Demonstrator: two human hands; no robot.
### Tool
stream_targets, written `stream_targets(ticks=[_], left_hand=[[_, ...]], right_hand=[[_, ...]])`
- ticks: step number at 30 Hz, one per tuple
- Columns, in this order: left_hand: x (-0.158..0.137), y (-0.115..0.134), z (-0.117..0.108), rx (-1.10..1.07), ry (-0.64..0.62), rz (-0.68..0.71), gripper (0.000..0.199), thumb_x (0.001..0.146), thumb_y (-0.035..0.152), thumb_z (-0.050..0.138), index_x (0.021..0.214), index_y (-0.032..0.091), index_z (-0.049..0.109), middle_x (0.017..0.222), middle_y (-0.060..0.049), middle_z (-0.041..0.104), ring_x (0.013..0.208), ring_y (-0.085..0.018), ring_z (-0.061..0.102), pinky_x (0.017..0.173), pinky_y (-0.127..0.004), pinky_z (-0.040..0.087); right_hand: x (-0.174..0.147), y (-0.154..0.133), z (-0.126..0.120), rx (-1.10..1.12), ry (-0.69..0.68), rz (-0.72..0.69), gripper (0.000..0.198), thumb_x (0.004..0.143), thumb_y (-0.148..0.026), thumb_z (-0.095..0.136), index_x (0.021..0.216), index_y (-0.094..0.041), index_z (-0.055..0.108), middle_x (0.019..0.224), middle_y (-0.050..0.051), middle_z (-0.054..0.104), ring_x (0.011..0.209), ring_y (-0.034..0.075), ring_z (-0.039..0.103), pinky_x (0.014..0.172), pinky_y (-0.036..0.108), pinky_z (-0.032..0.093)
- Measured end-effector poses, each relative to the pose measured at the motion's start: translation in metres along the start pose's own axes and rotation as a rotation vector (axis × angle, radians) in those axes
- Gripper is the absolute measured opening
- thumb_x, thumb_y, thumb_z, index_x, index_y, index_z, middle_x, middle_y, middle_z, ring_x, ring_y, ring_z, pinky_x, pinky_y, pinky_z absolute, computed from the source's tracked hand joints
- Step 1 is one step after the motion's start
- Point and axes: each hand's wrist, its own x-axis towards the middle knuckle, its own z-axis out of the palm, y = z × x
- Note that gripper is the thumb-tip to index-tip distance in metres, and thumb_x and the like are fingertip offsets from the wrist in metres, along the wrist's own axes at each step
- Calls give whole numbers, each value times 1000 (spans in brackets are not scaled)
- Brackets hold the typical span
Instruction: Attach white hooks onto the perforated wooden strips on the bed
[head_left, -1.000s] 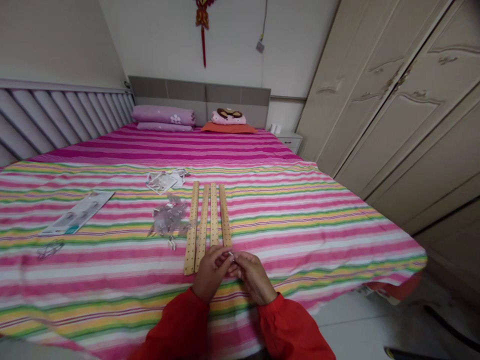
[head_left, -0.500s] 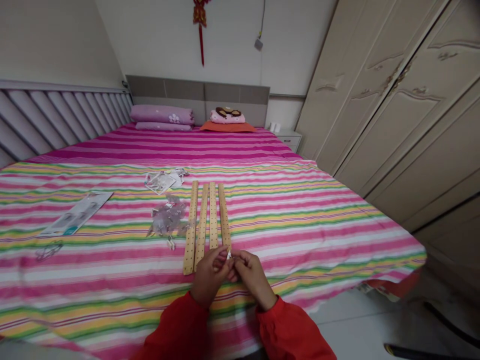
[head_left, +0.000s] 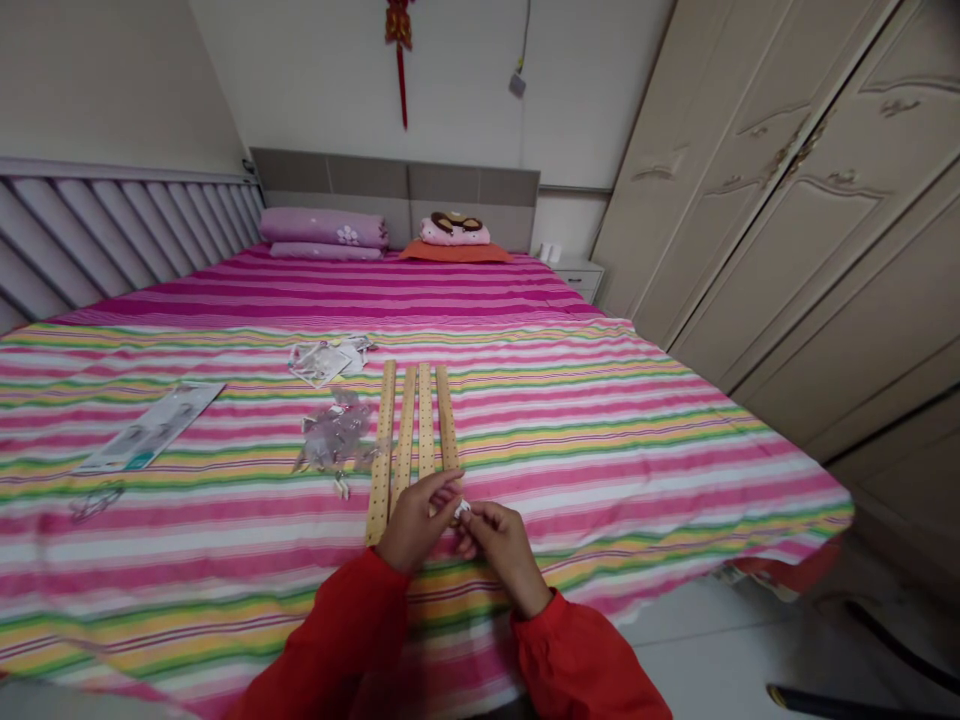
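Observation:
My right hand (head_left: pixel 501 545) pinches a small white plastic piece (head_left: pixel 461 509) between thumb and fingertips; its exact kind is too small to tell. Close against it on the left is my left hand (head_left: pixel 420 515), its index finger stretched forward and apart from the thumb. The left thumb tip is at the white piece, and I cannot tell whether it touches. Beneath and beyond the hands, several perforated wooden strips (head_left: pixel 406 430) lie side by side lengthwise on the striped bedspread (head_left: pixel 600 440). The near ends of some strips are hidden by my left hand.
Left of the strips lies a crumpled clear plastic bag (head_left: pixel 334 435), with small white pieces (head_left: pixel 342 487) by it. Behind it are more small packets (head_left: pixel 326 360). A flat blister package (head_left: pixel 154 425) and thin wire-like loops (head_left: pixel 97 500) lie farther left. A wardrobe (head_left: pixel 787 220) stands at right.
My left hand's fingers have opened from a pinch, the index finger now reaching forward. The white piece shows more clearly in my right fingertips, which have barely moved.

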Motion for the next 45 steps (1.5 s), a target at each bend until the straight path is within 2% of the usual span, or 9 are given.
stream_targets(ticks=[5, 12, 18, 22, 26, 31, 34, 39, 45], left_hand=[[12, -14, 4, -171, -10, -107, 35, 69, 30, 62, 100, 13, 66, 79, -4, 67, 73, -14, 63, 67, -28, 53], [31, -27, 5, -124, -117, -132, 31, 65, 25, 63, 92, 12, 67, 75, -4, 67, 69, -13, 62, 67, -28, 51], [35, -35, 9, -55, -101, -104, 26, 67, 24, 62, 91, 14, 68, 79, -5, 70, 73, -15, 65, 71, -30, 53], [27, -33, 2, 7, -29, -44, 24, 74, 26, 56, 93, 16, 68, 91, -7, 71, 83, -17, 66, 78, -33, 53], [9, -34, -8, 195, 44, 78, 23, 79, 29, 54, 96, 20, 68, 98, -7, 70, 93, -19, 63, 85, -36, 50], [-15, -41, -5, 440, 59, 228, 39, 68, 27, 67, 107, 23, 65, 106, -7, 68, 102, -25, 58, 93, -43, 44], [-22, -44, 0, 536, 74, 231, 44, 66, 28, 70, 109, 24, 65, 107, -7, 68, 103, -26, 57, 94, -44, 41], [-29, -45, 8, 675, 121, 192, 39, 69, 26, 67, 109, 25, 64, 105, -7, 69, 105, -27, 56, 92, -44, 38], [-36, -44, 12, 703, 128, 199, 39, 73, 27, 63, 112, 25, 63, 108, -7, 69, 104, -27, 57, 90, -42, 36]], right_hand=[[0, 7, 3, -41, 47, -21, 42, 66, -53, 69, 84, -19, 52, 55, -4, 60, 39, 13, 55, 37, 22, 40], [0, 12, 3, -524, 143, -348, 13, 82, -32, 55, 84, -20, 60, 63, 0, 62, 56, 15, 55, 52, 24, 38], [5, 15, 3, -567, 158, -363, 18, 83, -33, 55, 71, -20, 60, 58, 0, 59, 52, 14, 50, 50, 25, 35], [6, 15, 0, -579, 153, -395, 11, 79, -26, 58, 80, -19, 67, 65, 1, 58, 55, 14, 50, 52, 26, 38], [4, 16, -6, -556, 116, -428, 17, 77, -20, 59, 89, -20, 70, 69, 1, 55, 60, 15, 52, 56, 26, 42], [4, 18, -7, -536, 143, -481, 21, 79, -17, 58, 94, -22, 71, 84, 6, 59, 77, 19, 57, 67, 30, 48], [4, 17, -3, -527, 141, -496, 24, 80, -16, 55, 97, -22, 71, 96, 9, 61, 91, 21, 57, 78, 33, 49], [3, 15, -1, -582, 104, -502, 22, 82, -19, 57, 99, -24, 71, 91, 8, 64, 85, 21, 59, 77, 33, 49], [5, 17, -5, -627, 82, -504, 27, 79, -14, 57, 101, -23, 70, 86, 6, 61, 81, 20, 57, 73, 32, 49]])
